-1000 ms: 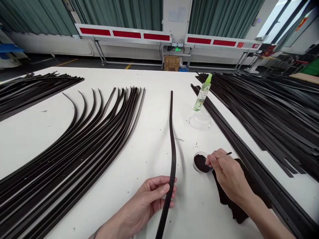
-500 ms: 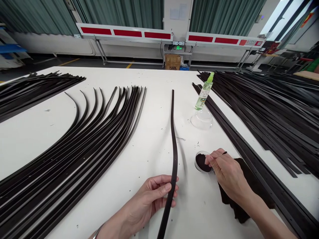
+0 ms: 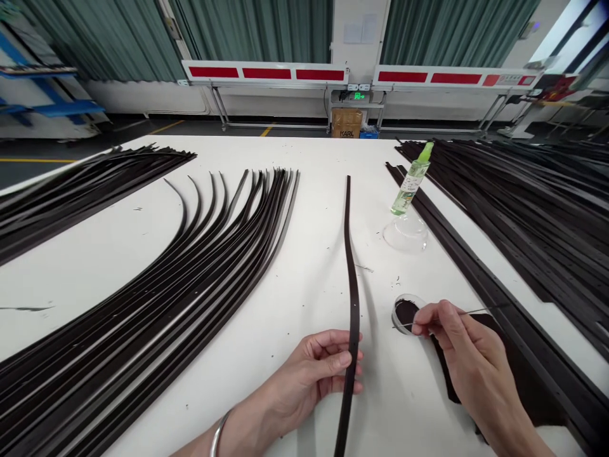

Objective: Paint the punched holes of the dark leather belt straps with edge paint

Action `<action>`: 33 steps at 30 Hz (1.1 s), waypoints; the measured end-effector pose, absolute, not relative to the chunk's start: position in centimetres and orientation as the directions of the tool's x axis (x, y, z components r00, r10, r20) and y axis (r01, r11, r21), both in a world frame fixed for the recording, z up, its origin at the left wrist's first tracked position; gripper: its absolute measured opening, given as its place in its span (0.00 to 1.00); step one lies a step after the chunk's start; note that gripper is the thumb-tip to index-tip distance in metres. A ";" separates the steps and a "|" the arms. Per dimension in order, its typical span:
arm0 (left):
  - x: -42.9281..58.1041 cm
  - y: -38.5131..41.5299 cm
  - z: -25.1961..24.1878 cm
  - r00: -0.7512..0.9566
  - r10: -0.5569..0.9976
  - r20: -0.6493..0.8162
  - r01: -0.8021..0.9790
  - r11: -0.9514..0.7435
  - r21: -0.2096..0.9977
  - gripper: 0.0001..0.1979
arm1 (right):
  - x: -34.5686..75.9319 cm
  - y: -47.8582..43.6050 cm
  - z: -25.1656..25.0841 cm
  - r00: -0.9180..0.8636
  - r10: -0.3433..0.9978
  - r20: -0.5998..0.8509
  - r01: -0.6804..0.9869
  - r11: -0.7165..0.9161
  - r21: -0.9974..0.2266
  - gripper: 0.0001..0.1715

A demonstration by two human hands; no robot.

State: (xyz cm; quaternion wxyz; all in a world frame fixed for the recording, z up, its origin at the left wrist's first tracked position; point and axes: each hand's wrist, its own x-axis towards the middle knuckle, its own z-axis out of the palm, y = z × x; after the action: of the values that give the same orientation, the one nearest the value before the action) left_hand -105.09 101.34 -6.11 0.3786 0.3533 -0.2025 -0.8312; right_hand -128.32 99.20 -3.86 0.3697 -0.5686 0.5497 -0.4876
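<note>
My left hand [image 3: 318, 365] pinches a long narrow black strap [image 3: 353, 285], thumb on top and fingers behind it. Small holes dot the strap, and its far part rises and bends away over the white table. Between the fingertips of my right hand [image 3: 464, 349] is a thin needle-like rod [image 3: 480, 311], its tip over a small clear round dish [image 3: 396, 311] of dark paste [image 3: 406, 312]. Under and beside my right hand lies a black cloth [image 3: 528, 381], partly hidden by the hand.
Many black straps [image 3: 190, 298] lie curved at left, with another pile [image 3: 95, 190] behind. More straps [image 3: 523, 209] cover the right side. A green spray bottle [image 3: 410, 187] leans with its base by an upturned clear dish [image 3: 404, 235]. The white table [image 3: 304, 254] carries small dark scraps.
The view has swung slightly left. My right hand has turned and lifted the rod, so more of it shows, its tip now near the dish's edge. My left hand keeps its hold.
</note>
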 end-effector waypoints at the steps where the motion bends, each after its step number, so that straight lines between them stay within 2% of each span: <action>1: -105.1 101.4 -6.2 -0.466 -0.776 -0.425 0.495 -0.627 0.602 0.11 | -127.8 99.6 -3.8 -0.058 -0.983 0.172 -0.293 -0.148 -0.945 0.20; 5: -105.2 101.5 -6.4 -0.481 -0.788 -0.385 0.520 -0.610 0.598 0.12 | -126.2 100.7 -3.7 0.144 -0.907 0.397 -0.379 -0.421 -0.824 0.16; 8: -105.2 101.5 -6.4 -0.489 -0.786 -0.379 0.525 -0.612 0.591 0.12 | -125.5 100.9 -4.2 0.308 -0.777 0.549 -0.314 -0.627 -0.713 0.15; 10: -105.2 101.5 -6.4 -0.489 -0.782 -0.387 0.524 -0.618 0.586 0.13 | -125.3 100.8 -4.5 0.354 -0.722 0.595 -0.275 -0.688 -0.671 0.16; 16: -105.3 101.4 -6.6 -0.492 -0.784 -0.378 0.518 -0.613 0.597 0.13 | -124.9 100.7 -4.5 0.380 -0.707 0.596 -0.280 -0.702 -0.654 0.19; 26: -105.2 101.4 -6.6 -0.491 -0.783 -0.381 0.513 -0.614 0.600 0.15 | -124.7 100.8 -4.7 0.413 -0.717 0.562 -0.314 -0.691 -0.651 0.18; 33: -105.4 101.4 -6.7 -0.496 -0.786 -0.370 0.518 -0.609 0.601 0.14 | -124.5 100.6 -4.9 0.439 -0.638 0.633 -0.314 -0.769 -0.557 0.20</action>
State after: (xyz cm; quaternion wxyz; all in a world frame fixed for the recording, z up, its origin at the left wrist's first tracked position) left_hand -105.38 101.43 -6.74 0.3885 0.3181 -0.2108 -0.8387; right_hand -124.54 100.59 -4.95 0.1818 -0.8284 0.2874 -0.4450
